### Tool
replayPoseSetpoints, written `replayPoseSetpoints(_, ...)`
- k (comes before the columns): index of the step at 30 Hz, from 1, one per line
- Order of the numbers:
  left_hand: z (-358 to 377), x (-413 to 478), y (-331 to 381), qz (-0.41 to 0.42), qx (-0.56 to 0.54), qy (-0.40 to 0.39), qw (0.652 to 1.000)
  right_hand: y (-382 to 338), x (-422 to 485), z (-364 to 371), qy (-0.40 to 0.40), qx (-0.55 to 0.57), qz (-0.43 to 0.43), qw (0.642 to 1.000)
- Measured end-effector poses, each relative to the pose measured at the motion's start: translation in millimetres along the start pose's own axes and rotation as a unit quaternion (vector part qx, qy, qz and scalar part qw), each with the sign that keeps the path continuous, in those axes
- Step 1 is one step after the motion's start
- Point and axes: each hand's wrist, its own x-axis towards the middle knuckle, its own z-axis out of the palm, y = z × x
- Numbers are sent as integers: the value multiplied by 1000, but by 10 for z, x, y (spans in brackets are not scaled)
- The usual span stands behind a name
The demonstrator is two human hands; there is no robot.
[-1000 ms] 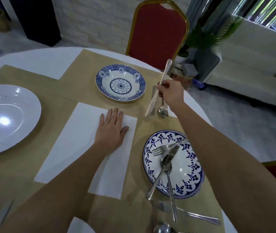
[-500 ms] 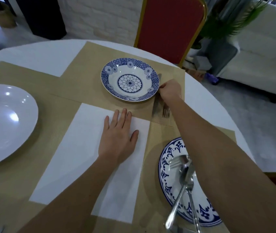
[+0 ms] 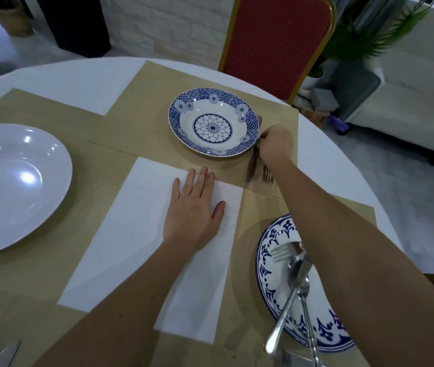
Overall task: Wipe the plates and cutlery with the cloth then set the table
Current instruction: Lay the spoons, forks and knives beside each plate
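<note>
Patterned plate [image 3: 265,263] holds cutlery [image 3: 294,287], partly hidden by forearm [image 3: 356,247]. Left hand [image 3: 193,210] flat on cloth [image 3: 131,234], fingers straight. Right hand [image 3: 276,144] covers knife [image 3: 251,165] handle; grip indeterminable.

Open placemat [image 3: 120,144] between white plate [image 3: 12,186], bowl [image 3: 213,121]

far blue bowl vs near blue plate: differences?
The far bowl is empty; the near plate has cutlery piled on it. The far bowl has a centre flower medallion and patchwork rim; the near plate shows only a scrolled rim border. The right arm covers part of the near plate, not the far bowl. Both are blue and white, on tan placemats.
</note>
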Motion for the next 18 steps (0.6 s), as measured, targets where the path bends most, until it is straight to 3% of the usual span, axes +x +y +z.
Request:
replayPoseSetpoints(4,-58,13,-26,4,-17,-30,999,63,-304,-223,12,79,-7,997)
replayPoseSetpoints(9,-264,-81,-31,18,-33,-112,993,226,-902,-774,14,94,-41,995)
replayPoseSetpoints(15,-483,-669,346,81,-147,42,985,622,-1774,-1232,-20,101,-30,994)
replayPoseSetpoints(18,-596,-969,682,137,-154,1,979,874,-2220,-1279,-13,122,7,992)
